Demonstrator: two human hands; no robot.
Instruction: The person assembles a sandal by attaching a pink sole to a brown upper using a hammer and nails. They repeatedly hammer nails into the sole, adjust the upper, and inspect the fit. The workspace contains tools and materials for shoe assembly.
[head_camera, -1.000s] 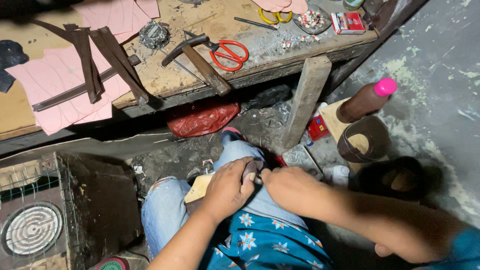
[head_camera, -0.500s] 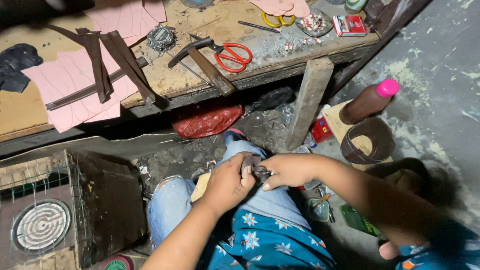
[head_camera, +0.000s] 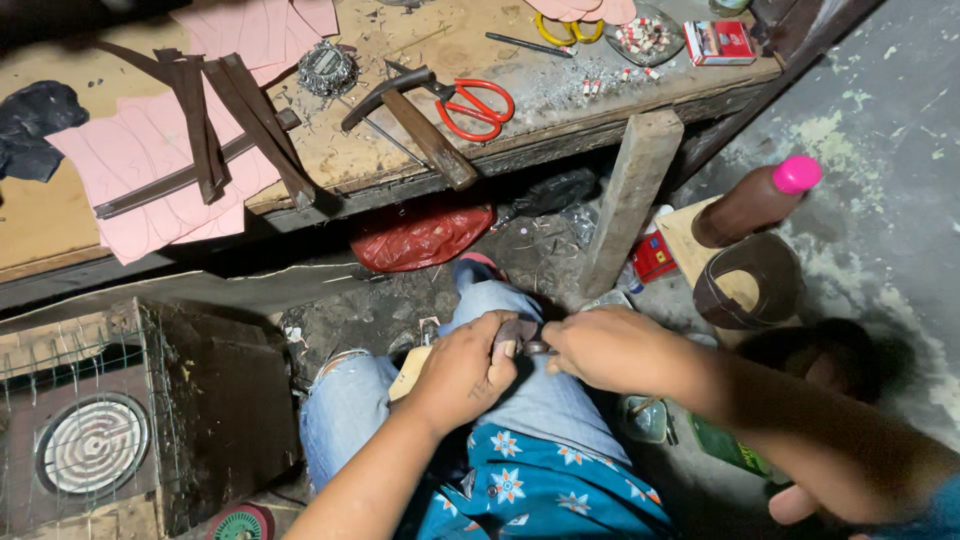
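Both my hands meet over my jeans-clad knee (head_camera: 540, 400). My left hand (head_camera: 462, 368) pinches a small dark brown piece (head_camera: 517, 331) between thumb and fingers, with a pale wooden piece (head_camera: 408, 372) under its palm. My right hand (head_camera: 600, 348) closes on a small metal tool (head_camera: 537, 348) whose tip touches that dark piece. What kind of tool it is I cannot tell. A low wooden workbench (head_camera: 420, 165) stands just beyond my knee.
On the bench lie red-handled scissors (head_camera: 470, 105), a hammer (head_camera: 415, 125), dark leather strips (head_camera: 230, 120) on pink paper patterns (head_camera: 130, 160), yellow scissors (head_camera: 565, 30). A red bag (head_camera: 420, 238) lies beneath. A pink-capped brown bottle (head_camera: 755, 200), a leather band (head_camera: 745, 285) and a wire-caged heater (head_camera: 95, 445) stand around.
The view has shifted slightly; my hands stay together on the knee, my right hand working the small tool against the dark piece with little visible movement.
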